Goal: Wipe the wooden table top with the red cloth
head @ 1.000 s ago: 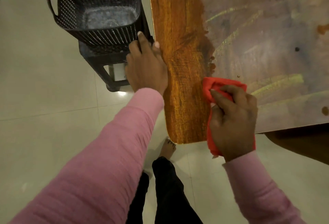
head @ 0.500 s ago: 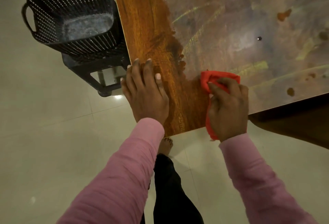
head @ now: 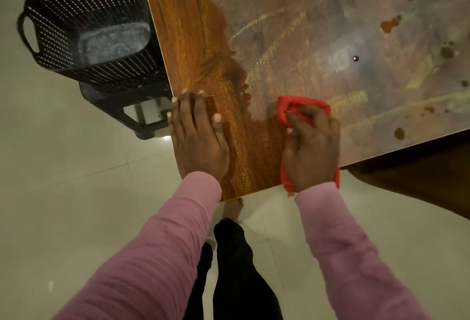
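The wooden table top (head: 193,47) fills the upper right; a clean brown strip runs along its left edge, and the rest is hazy with yellow streaks and dark spots. My right hand (head: 311,151) is shut on the bunched red cloth (head: 295,106), pressing it on the table near the front edge, at the border between clean and smeared wood. The cloth's tail hangs below my wrist over the table edge. My left hand (head: 198,139) lies flat, fingers spread, on the table's near left corner.
A black perforated basket (head: 86,29) stands on a dark stool (head: 132,113) just left of the table. Pale floor tiles (head: 63,192) surround it. My leg and bare foot (head: 232,207) are under the table's front edge. A dark surface (head: 419,179) lies below the table at right.
My left hand has moved from the basket's edge onto the table corner and laid flat. My right hand with the cloth has shifted slightly; the view has swung to show more table.
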{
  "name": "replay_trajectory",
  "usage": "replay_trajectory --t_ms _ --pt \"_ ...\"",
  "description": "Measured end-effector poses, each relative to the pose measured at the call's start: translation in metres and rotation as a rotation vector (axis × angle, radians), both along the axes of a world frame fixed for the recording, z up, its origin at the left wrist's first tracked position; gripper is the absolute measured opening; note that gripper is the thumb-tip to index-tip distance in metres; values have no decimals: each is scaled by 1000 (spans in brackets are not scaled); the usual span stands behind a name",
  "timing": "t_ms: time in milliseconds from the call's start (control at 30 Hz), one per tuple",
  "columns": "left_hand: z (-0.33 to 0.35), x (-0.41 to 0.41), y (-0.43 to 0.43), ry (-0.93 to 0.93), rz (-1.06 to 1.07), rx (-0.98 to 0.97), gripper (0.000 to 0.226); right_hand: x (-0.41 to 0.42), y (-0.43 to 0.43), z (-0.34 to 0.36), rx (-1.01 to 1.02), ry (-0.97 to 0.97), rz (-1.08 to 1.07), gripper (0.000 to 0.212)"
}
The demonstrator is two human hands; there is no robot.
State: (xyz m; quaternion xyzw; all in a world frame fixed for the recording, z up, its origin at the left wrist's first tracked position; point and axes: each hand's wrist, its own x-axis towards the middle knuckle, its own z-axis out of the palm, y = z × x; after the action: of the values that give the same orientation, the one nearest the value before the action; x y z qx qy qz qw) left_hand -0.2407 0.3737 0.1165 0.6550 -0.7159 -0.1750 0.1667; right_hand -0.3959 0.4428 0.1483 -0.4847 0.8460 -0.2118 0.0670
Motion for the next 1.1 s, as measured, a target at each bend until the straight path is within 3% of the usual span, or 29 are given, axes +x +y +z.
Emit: replay_trajectory --t_ms 233,467,700,933,1100 --pt "3 -1 1 22 41 9 47 42 25 -8 18 32 311 35" --pt "2 0 -3 28 50 15 49 -31 12 -3 39 40 -17 38" --pt "3 -1 -1 32 40 25 49 41 50 -3 42 -4 287 37" --pt "7 -1 -2 29 12 30 52 -7 -17 8 60 -17 -86 33" --pt "16 0 -25 50 22 21 51 44 -31 7 137 87 143 36"
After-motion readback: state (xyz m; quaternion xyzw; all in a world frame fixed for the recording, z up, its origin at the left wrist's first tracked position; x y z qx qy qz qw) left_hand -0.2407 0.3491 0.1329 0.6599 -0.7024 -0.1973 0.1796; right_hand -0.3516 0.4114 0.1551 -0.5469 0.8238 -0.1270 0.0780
